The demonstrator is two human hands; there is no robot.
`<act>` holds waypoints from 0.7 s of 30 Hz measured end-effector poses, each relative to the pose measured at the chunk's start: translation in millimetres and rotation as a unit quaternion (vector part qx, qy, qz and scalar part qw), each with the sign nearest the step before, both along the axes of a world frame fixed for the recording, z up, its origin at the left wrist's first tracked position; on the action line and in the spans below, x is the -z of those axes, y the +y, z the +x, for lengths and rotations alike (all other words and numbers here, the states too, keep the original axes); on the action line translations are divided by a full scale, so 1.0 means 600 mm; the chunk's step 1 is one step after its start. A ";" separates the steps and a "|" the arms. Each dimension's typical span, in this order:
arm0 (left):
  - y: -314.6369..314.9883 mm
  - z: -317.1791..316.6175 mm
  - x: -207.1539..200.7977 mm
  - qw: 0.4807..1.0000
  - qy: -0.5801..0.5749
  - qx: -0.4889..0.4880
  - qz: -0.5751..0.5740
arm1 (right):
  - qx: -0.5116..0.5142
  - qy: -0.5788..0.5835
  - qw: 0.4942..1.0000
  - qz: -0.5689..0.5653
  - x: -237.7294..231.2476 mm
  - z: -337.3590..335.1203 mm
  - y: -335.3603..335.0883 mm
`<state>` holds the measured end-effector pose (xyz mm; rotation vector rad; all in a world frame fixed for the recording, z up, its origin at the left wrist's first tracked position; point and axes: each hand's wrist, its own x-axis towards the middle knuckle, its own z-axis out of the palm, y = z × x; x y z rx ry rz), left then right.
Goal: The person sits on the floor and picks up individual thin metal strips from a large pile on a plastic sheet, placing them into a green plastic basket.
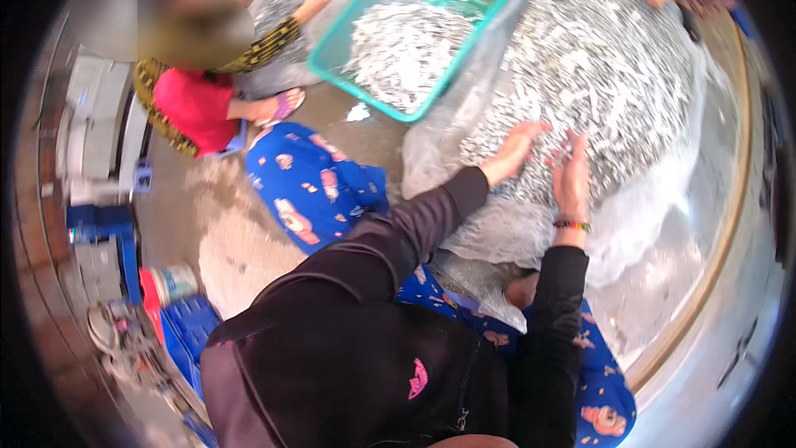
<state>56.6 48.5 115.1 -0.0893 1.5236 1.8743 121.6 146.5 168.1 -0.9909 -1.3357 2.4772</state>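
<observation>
The left hand (516, 149) and right hand (571, 182) are reaching over the near edge of a heap of small silvery fish (597, 91), their fingers extending open; motion is blurring the tips, so whether they are holding any fish I cannot tell; the heap is lying on a clear plastic sheet (489, 234), whose bare margin is leaving room at the near right; a teal basket (361, 93) is standing beside it on the left, wet floor (332, 114) opening below; a pink emblem (417, 378) is showing on the dark jacket (332, 332), too small to read.
</observation>
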 end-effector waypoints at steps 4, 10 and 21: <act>0.031 0.034 -0.003 0.938 -0.291 -0.080 0.172 | -0.091 0.032 0.995 -0.014 0.024 0.012 -0.002; -0.019 -0.126 -0.036 0.789 -0.289 -0.174 0.514 | -0.156 0.160 0.973 0.056 -0.146 -0.014 -0.031; -0.041 -0.172 0.009 0.937 -0.169 -0.048 0.302 | 0.103 0.008 0.982 -0.161 0.111 0.048 0.184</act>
